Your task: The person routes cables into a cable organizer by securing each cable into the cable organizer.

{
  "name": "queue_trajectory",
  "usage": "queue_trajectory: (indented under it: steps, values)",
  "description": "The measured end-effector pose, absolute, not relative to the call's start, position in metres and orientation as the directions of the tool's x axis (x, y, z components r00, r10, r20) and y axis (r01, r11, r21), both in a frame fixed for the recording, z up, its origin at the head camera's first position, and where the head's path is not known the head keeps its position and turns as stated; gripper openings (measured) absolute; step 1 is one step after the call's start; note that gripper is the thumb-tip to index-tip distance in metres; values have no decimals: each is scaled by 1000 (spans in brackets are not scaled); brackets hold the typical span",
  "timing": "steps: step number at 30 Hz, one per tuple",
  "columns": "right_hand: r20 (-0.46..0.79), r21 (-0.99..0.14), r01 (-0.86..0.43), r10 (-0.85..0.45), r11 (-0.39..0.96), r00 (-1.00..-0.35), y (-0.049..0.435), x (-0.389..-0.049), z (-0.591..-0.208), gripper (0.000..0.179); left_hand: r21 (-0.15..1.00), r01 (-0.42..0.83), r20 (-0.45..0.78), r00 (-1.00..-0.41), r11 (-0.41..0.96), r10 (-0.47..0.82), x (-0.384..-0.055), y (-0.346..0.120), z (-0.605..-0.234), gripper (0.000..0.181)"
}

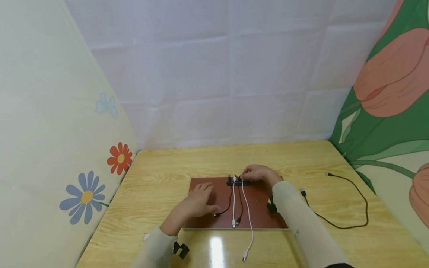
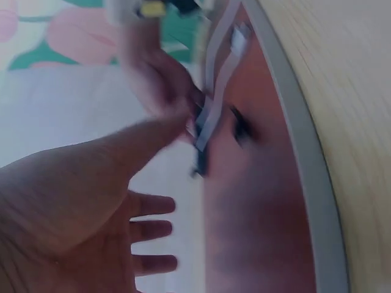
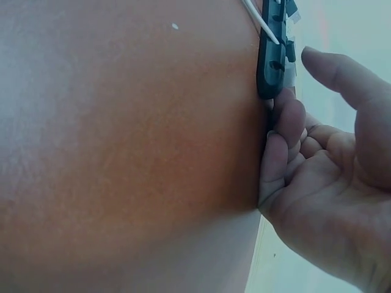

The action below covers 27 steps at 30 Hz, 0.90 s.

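A black cable holder [image 1: 238,183] lies along the far edge of a brown board [image 1: 261,208]. Two white cables [image 1: 248,212] and two black cables [image 1: 241,204] run from its slots toward the near side. My right hand [image 1: 258,173] is at the holder's right end. In the right wrist view its fingers [image 3: 287,125] bend against the board's edge below the holder, while the thumb [image 3: 333,70] stands apart from them. Over the board's left part, my left hand [image 1: 199,201] has its fingers extended and holds nothing, its thumb near a black connector [image 1: 217,214].
Right of the board, a loose black cable [image 1: 352,226] curves across the wooden table [image 1: 161,167]. One white cable hangs past the board's near edge, its plug [image 1: 245,256] on the table. A small white scrap [image 1: 146,236] lies by the left sleeve. Pale cloth walls stand behind and beside the table.
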State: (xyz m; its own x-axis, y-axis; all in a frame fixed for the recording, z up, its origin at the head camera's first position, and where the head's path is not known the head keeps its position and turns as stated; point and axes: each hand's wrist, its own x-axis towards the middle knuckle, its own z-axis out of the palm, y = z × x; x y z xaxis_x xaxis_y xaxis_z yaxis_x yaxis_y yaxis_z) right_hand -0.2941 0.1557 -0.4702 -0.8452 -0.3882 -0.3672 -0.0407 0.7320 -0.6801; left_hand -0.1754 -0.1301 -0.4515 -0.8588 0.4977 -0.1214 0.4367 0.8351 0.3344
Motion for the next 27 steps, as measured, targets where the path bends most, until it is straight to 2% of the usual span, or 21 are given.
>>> queue_trajectory:
  steps: [2,4,11,18,27]
  values:
    - [-358,-684,-52,-397,727,-845,155,-294,-471,34,324,437,-142,-854,839,500,-183,-135,-458,92]
    - [-353,-692,-53,-402,720,-845,154,-294,-473,34,318,437,-157,-851,841,502,-189,-139,-463,98]
    - [-348,-711,-49,-412,701,-842,148,-293,-481,37,337,423,-173,-850,841,497,-200,-145,-479,89]
    - [-325,-709,-87,-433,700,-841,146,-291,-483,42,238,445,-162,-858,863,487,-204,-150,-505,85]
    - [-292,-695,-103,-411,712,-864,159,-285,-477,52,221,472,-125,-854,854,504,-209,-141,-512,84]
